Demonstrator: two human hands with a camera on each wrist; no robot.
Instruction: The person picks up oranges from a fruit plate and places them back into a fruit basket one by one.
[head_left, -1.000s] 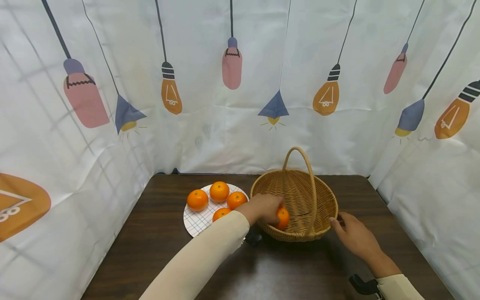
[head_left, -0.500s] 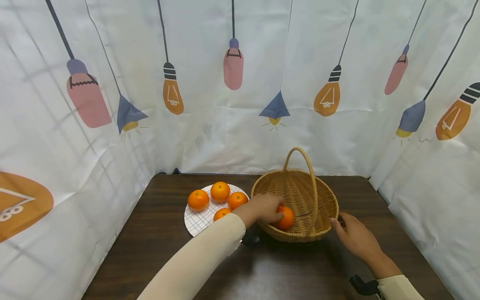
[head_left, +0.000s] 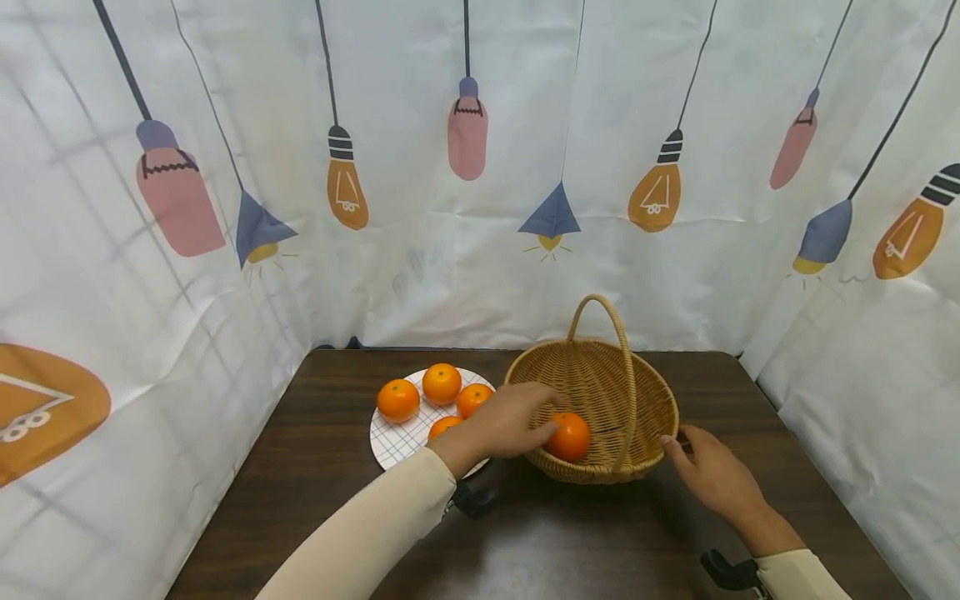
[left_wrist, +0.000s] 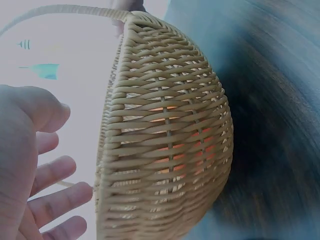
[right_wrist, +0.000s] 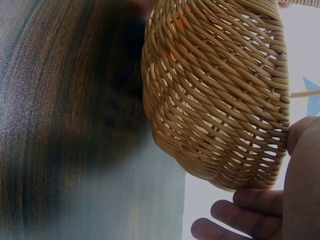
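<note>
A wicker basket (head_left: 652, 400) with a tall arched handle stands on the table, its mouth tilted up. Inside it, at the near left, lies one orange (head_left: 572, 438); orange colour also shows through the weave in both wrist views. My left hand (head_left: 510, 421) is over the basket's left rim, fingers spread and holding nothing. In the left wrist view, its fingers (left_wrist: 60, 197) hang beside the rim. At the right side, my right hand (head_left: 708, 471) grips the basket's rim, thumb at the edge and fingers (right_wrist: 250, 215) against the outer wall.
Left of the basket, a round white plate (head_left: 390, 442) with a grid pattern carries several oranges (head_left: 398, 401), partly hidden by the left forearm. The dark wooden table (head_left: 315, 500) is enclosed by white curtains (head_left: 420, 275) printed with lamps. Both wrists wear dark camera mounts.
My left hand has let go of the orange, which stays in the basket, and has drawn back left toward the rim with its fingers opening. My right hand has kept its place.
</note>
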